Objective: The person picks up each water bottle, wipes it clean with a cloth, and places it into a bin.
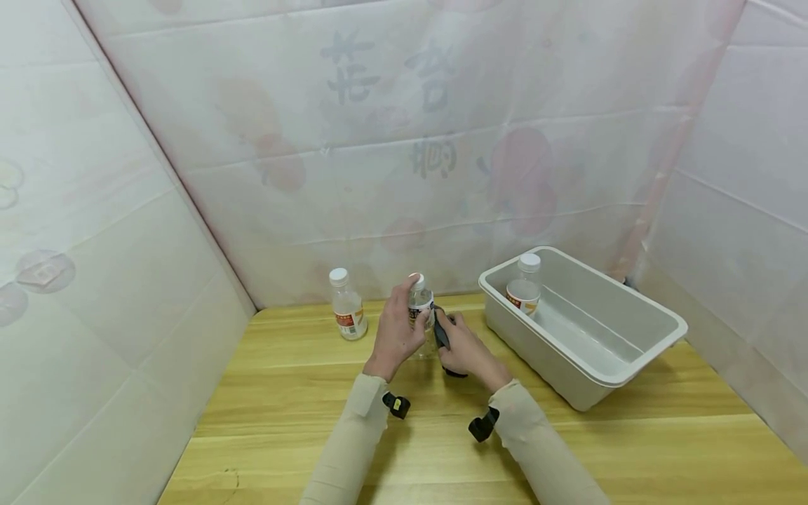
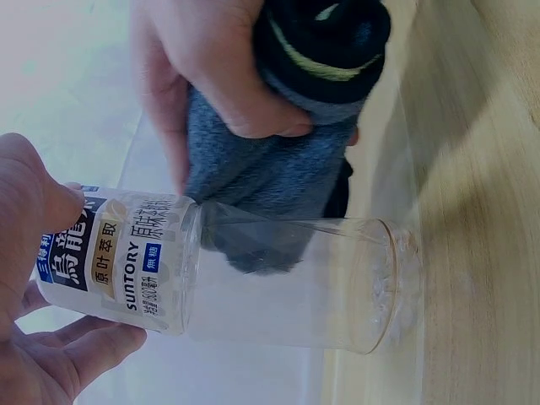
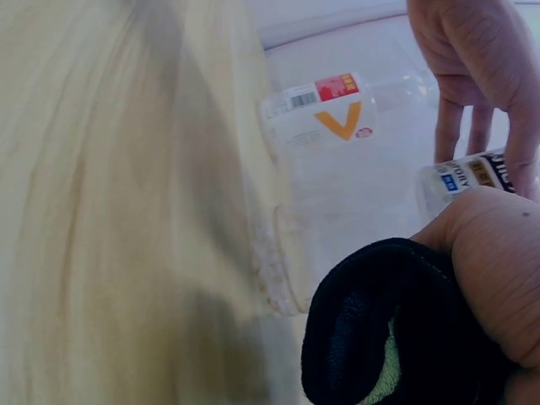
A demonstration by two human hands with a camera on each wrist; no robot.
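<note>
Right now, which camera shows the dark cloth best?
The left wrist view: the dark cloth fills the frame, gripped by the right hand against the bottle. The right wrist view shows only a rolled end; the head view, a sliver.

Three clear bottles [image 1: 421, 303] [image 1: 347, 306] [image 1: 524, 287], one dark cloth [image 1: 442, 338], one white tub [image 1: 631, 351], two hands [image 1: 396, 330] [image 1: 467, 351]

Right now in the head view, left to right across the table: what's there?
Capped bottle standing alone → left hand gripping a clear bottle → right hand holding a dark cloth → white tub with a bottle inside.
</note>
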